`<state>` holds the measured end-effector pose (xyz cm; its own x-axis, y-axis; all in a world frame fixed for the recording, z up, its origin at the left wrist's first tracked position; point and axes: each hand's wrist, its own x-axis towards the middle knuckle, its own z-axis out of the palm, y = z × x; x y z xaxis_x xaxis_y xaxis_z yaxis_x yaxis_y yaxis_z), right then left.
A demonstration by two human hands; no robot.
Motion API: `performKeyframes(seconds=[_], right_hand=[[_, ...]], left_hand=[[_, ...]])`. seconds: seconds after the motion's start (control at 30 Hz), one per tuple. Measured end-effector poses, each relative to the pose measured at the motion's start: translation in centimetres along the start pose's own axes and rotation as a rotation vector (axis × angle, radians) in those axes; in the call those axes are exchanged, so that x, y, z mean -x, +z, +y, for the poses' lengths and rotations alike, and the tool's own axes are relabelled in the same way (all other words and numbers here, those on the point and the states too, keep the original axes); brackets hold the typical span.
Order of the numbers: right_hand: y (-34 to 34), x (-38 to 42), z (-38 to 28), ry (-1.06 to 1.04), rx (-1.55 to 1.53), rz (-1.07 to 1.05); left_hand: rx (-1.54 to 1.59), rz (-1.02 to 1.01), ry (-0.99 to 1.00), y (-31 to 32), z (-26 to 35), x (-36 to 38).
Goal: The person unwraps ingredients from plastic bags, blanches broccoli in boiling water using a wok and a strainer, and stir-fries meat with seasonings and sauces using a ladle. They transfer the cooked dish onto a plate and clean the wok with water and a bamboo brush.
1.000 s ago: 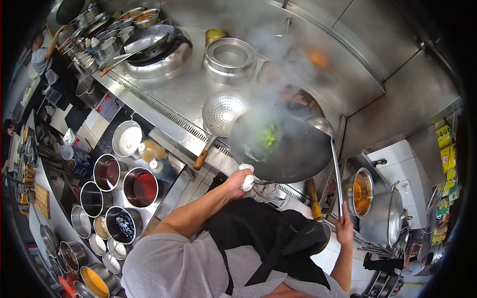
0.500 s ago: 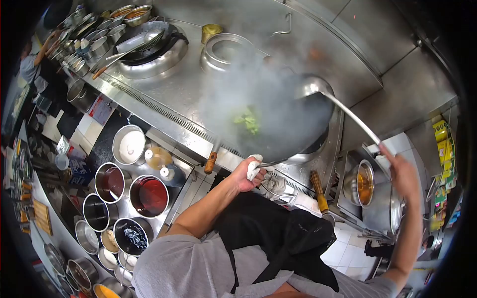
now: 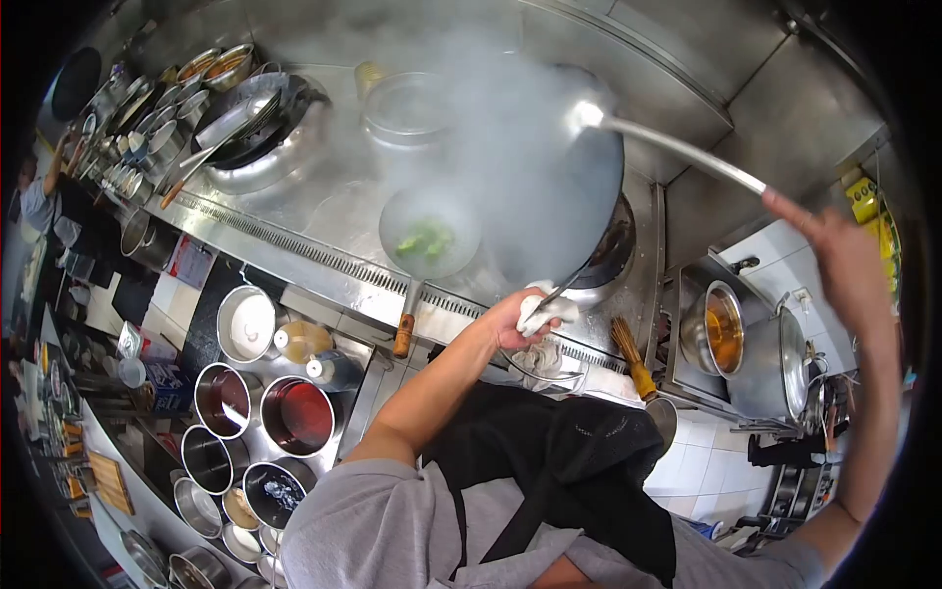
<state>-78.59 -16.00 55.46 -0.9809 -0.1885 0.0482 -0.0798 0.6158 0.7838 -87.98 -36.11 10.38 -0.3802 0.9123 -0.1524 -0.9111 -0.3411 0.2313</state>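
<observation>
Wrapped round a white cloth (image 3: 547, 312) at the handle of a large dark wok (image 3: 579, 211), my left hand (image 3: 525, 319) keeps the wok steeply tilted above the stove. My right hand (image 3: 839, 250) grips the long handle of a metal ladle (image 3: 677, 147), whose bowl is at the wok's upper part. Green vegetables (image 3: 425, 239) lie in a round strainer (image 3: 397, 260) left of the wok; its wooden handle (image 3: 403, 336) points toward me. Thick steam hides much of the wok's inside.
A second wok (image 3: 245, 128) rests on the left burner. Pots of sauces (image 3: 297, 415) and two bottles (image 3: 302, 341) stand lower left. A bamboo brush (image 3: 633, 358) lies at the stove's front edge, near a bowl of orange liquid (image 3: 724, 334). Another person (image 3: 41, 201) is far left.
The wok has tilted up more steeply, and the green vegetables now show in the strainer beside it. My right hand has moved right and up with the ladle.
</observation>
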Motion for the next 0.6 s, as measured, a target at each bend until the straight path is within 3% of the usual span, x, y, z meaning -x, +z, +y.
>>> performKeyframes(seconds=[0.07, 0.13, 0.23, 0.27, 0.33, 0.4, 0.6], right_hand=[[8.6, 3.3, 0.2, 0.041, -0.215, -0.108], [19.0, 9.6, -2.0, 0.157, -0.852, -0.082], [31.9, 21.8, -12.6, 0.394, -1.468, -0.108], [33.7, 25.1, -16.4, 0.485, -1.624, -0.102], [31.4, 27.1, -20.7, 0.991, -2.151, -0.241], [31.2, 27.7, -18.7, 1.212, -2.084, -0.172], [37.4, 29.3, -12.0, 1.369, -2.005, -0.22]], left_hand=[[-0.005, 0.096, 0.019, -0.9, -0.3, -1.2], [0.092, 0.296, 0.26, -3.3, -0.5, -3.6], [0.175, 0.515, 0.363, -4.1, 0.2, -4.1], [-0.018, 0.551, 0.412, -3.6, 0.2, -4.3], [-0.244, 0.715, 0.468, -1.8, 0.4, -5.7], [-0.429, 0.89, 0.453, -3.8, 1.4, -9.1], [-0.438, 0.959, 0.382, -5.6, 2.0, -14.8]])
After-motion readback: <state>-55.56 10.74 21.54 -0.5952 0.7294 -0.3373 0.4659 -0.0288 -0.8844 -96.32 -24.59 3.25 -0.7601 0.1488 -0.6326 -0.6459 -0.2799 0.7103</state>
